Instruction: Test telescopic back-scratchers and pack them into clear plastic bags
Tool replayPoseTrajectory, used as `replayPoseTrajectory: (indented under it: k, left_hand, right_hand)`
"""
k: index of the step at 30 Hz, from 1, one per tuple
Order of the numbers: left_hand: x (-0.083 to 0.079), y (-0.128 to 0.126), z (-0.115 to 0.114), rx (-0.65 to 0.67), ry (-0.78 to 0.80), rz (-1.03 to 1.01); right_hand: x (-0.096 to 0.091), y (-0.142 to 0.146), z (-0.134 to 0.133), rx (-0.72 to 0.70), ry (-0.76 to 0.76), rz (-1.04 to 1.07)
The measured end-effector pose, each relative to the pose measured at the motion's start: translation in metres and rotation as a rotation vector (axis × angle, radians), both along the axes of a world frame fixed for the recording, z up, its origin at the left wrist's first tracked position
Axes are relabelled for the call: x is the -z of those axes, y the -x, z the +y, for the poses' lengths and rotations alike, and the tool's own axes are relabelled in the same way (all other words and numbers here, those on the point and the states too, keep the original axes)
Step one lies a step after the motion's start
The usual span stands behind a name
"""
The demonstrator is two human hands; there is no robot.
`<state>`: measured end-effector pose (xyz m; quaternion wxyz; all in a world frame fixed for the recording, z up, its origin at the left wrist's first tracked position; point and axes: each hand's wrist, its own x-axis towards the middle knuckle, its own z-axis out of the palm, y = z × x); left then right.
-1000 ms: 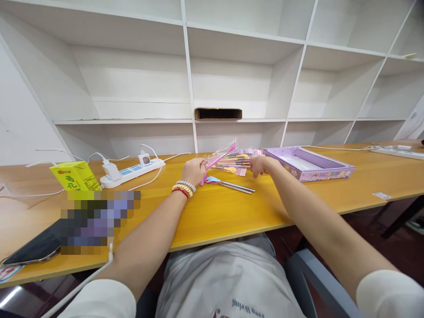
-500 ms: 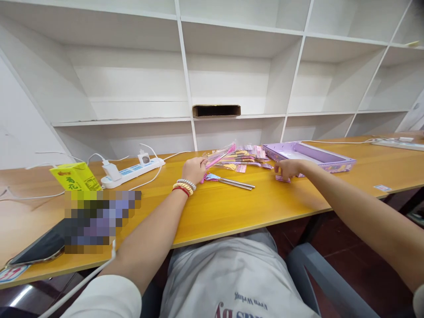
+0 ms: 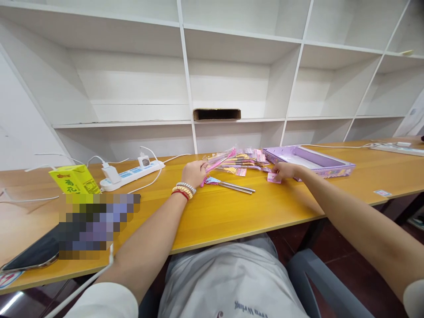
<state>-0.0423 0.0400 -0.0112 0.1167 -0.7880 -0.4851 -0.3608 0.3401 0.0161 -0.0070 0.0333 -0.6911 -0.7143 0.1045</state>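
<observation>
My left hand (image 3: pixel 194 172), with bead bracelets at the wrist, grips the end of a pink utensil in a clear wrapper (image 3: pixel 221 159) that slants up to the right. My right hand (image 3: pixel 284 169) rests on the wooden table (image 3: pixel 215 212) with its fingers closed on a small pink tag (image 3: pixel 273 178). Between the hands lies a pile of wrapped pink and yellow utensils (image 3: pixel 243 160). An unwrapped pair of metal chopsticks with a blue end (image 3: pixel 228 184) lies in front of the left hand.
A shallow purple box (image 3: pixel 308 161) lies right of the pile. A white power strip with chargers (image 3: pixel 130 172), a yellow drink carton (image 3: pixel 73 180) and a dark phone (image 3: pixel 33 254) sit at the left. White shelving stands behind. Another power strip (image 3: pixel 397 149) lies far right.
My right hand left the pile, moved right toward the purple box, then came back slightly left with a pink tag under its fingers. The left hand kept hold of the wrapped utensil.
</observation>
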Motion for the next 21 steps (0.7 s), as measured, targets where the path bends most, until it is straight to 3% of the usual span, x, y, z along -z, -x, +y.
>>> replayPoseTrajectory:
  k: [3, 12, 17, 21]
  left_hand:
    - [0.0, 0.001, 0.0, -0.006, -0.004, 0.003]
    - [-0.001, 0.0, -0.001, -0.017, 0.019, 0.021]
    - [-0.003, -0.001, -0.004, -0.028, 0.05, 0.055]
    - [-0.003, -0.001, -0.005, -0.023, 0.067, 0.064]
  right_hand:
    - [0.0, 0.004, 0.002, -0.103, 0.037, -0.004]
    - [0.005, 0.004, 0.001, -0.071, -0.005, -0.015]
    - [0.016, -0.001, 0.011, -0.11, 0.097, 0.209]
    - [0.029, -0.006, 0.023, -0.148, -0.015, 0.267]
